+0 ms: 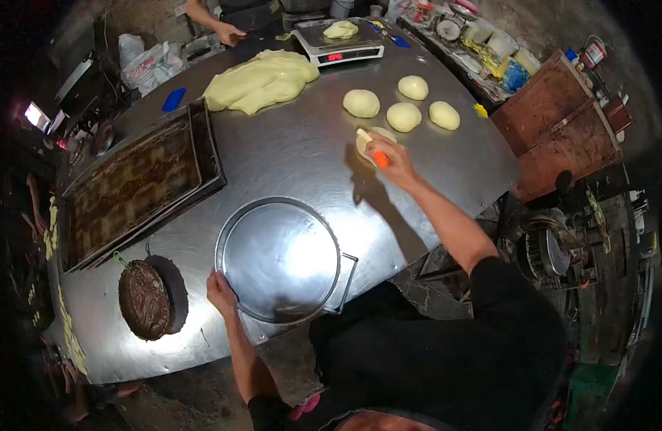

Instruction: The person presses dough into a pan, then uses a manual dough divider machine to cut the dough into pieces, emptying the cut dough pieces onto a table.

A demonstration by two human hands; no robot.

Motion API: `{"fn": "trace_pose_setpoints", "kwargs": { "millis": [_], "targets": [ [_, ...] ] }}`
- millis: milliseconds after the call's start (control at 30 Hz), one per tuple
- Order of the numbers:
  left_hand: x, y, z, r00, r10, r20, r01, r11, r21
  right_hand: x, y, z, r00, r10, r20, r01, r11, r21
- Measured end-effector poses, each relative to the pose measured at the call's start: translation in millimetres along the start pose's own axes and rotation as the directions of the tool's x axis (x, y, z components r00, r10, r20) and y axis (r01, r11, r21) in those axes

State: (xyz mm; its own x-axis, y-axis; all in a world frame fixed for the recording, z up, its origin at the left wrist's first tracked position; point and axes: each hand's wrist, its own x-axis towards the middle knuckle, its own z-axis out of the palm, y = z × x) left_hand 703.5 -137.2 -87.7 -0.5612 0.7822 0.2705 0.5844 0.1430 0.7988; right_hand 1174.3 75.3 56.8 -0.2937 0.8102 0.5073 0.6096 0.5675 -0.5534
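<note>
My right hand (394, 159) is closed round a brush with an orange handle (381, 159). The pale head of the brush sits over a small bowl (361, 147), which my hand partly covers. My left hand (221, 292) grips the left rim of a shallow round metal pan (273, 251), with the fingers hidden in part by the edge. The pan lies at the table's near edge, its inside shiny, with a wire handle (349, 284) standing out on the right. Several smooth dough balls (404, 116) rest just beyond the bowl.
On the steel table (288, 158) lie a large dough slab (263, 80), a scale (338, 47) bearing a dough piece, a blue scraper (174, 99), dark baking trays (137, 187) and a bowl of brown paste (146, 305). Another person's hand (229, 33) shows at the far side.
</note>
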Motion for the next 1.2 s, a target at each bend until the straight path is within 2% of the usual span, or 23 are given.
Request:
{"fn": "trace_pose_setpoints", "kwargs": {
  "millis": [67,100,167,233,300,400,500,600,633,667,700,733,767,800,833,867,933,1000,1067,1100,1133,1167,1200],
  "targets": [
    [3.4,21.8,-19.5,0.993,-0.04,0.115,0.006,0.959,0.282,-3.5,41.7,-8.8,0.999,-0.02,0.046,0.026,0.992,-0.126],
    [4.1,29.7,-21.8,0.988,0.124,0.091,-0.152,0.873,0.464,-2.4,47.0,-18.4,1.0,0.007,0.025,-0.007,1.0,-0.002],
    [8.2,47.7,-0.9,0.967,0.227,-0.119,-0.124,0.819,0.56,14.7,64.3,-26.9,1.0,0.015,-0.007,-0.014,0.992,0.129],
    [15.7,131.7,50.6,0.969,0.248,0.022,-0.245,0.936,0.253,-5.4,88.1,-27.2,0.986,0.13,0.109,-0.133,0.991,0.025],
    [27.4,192.3,128.6,0.851,0.465,0.244,-0.508,0.847,0.159,-12.3,105.2,-41.7,0.99,0.005,0.138,-0.006,1.0,0.008],
    [46.4,285.1,252.5,0.812,0.399,0.425,-0.291,0.909,-0.298,-45.6,108.3,-95.6,0.972,0.212,-0.106,-0.2,0.973,0.111],
    [83.5,295.2,395.3,0.649,0.622,0.437,-0.617,0.767,-0.176,-115.1,155.3,-149.3,0.953,0.283,-0.109,-0.288,0.957,-0.03],
    [81.0,325.1,437.4,0.625,0.416,0.661,-0.341,0.906,-0.249,-170.2,208.7,-191.2,0.977,0.195,0.09,-0.179,0.971,-0.158],
    [76.5,338.1,430.9,0.522,0.256,0.813,-0.207,0.963,-0.171,-179.9,217.1,-194.2,0.976,0.194,0.102,-0.18,0.975,-0.132],
    [71.1,351.9,415.6,0.373,0.099,0.923,-0.087,0.994,-0.072,-171.9,188.1,-200.5,0.915,0.318,0.246,-0.18,0.871,-0.457],
    [61.5,357.0,402.6,0.375,0.082,0.923,-0.088,0.995,-0.052,-158.3,161.2,-204.0,0.82,0.465,0.334,-0.091,0.682,-0.726],
    [52.1,361.8,388.1,0.462,0.116,0.879,-0.098,0.992,-0.079,-138.6,147.1,-199.4,0.62,0.603,0.503,-0.414,0.795,-0.443],
    [39.0,366.2,369.7,0.543,0.146,0.827,-0.11,0.989,-0.103,-149.3,148.6,-179.1,0.784,0.405,0.47,-0.385,0.912,-0.142],
    [19.0,377.7,347.5,0.625,0.117,0.772,0.027,0.985,-0.172,-141.6,125.4,-154.5,0.821,0.404,0.402,-0.455,0.89,0.035],
    [-1.0,385.2,329.5,0.699,0.073,0.711,0.157,0.955,-0.252,-134.4,111.3,-123.2,0.831,0.441,0.339,-0.547,0.755,0.36],
    [-15.3,370.5,325.3,0.775,0.154,0.613,0.09,0.933,-0.348,-131.4,100.6,-82.5,0.751,0.562,0.348,-0.628,0.443,0.64],
    [-55.8,394.5,287.8,0.825,-0.067,0.562,0.45,0.68,-0.579,-107.7,71.3,-52.4,0.639,0.508,0.577,-0.632,-0.081,0.771],
    [-91.4,391.7,256.7,0.834,-0.098,0.543,0.529,0.422,-0.736,-94.5,50.8,-51.2,0.668,0.475,0.573,-0.641,-0.024,0.767],
    [-102.1,373.6,222.6,0.721,-0.065,0.69,0.616,0.518,-0.594,-97.3,59.1,-57.3,0.603,0.445,0.663,-0.75,0.032,0.661],
    [-100.7,363.3,206.3,0.578,-0.028,0.816,0.658,0.607,-0.446,-107.3,70.8,-54.2,0.608,0.456,0.65,-0.787,0.234,0.571],
    [-91.4,336.2,199.9,0.353,-0.133,0.926,0.68,0.716,-0.156,-119.2,84.3,-53.9,0.682,0.53,0.505,-0.696,0.682,0.224],
    [-84.1,305.3,200.2,0.461,-0.16,0.873,0.167,0.982,0.091,-133.3,93.3,-57.9,0.784,0.499,0.369,-0.432,0.866,-0.253],
    [-88.8,291.4,197.4,0.558,-0.092,0.824,0.11,0.993,0.037,-148.6,95.9,-70.2,0.749,0.568,0.341,-0.522,0.823,-0.224]
  ]
}}
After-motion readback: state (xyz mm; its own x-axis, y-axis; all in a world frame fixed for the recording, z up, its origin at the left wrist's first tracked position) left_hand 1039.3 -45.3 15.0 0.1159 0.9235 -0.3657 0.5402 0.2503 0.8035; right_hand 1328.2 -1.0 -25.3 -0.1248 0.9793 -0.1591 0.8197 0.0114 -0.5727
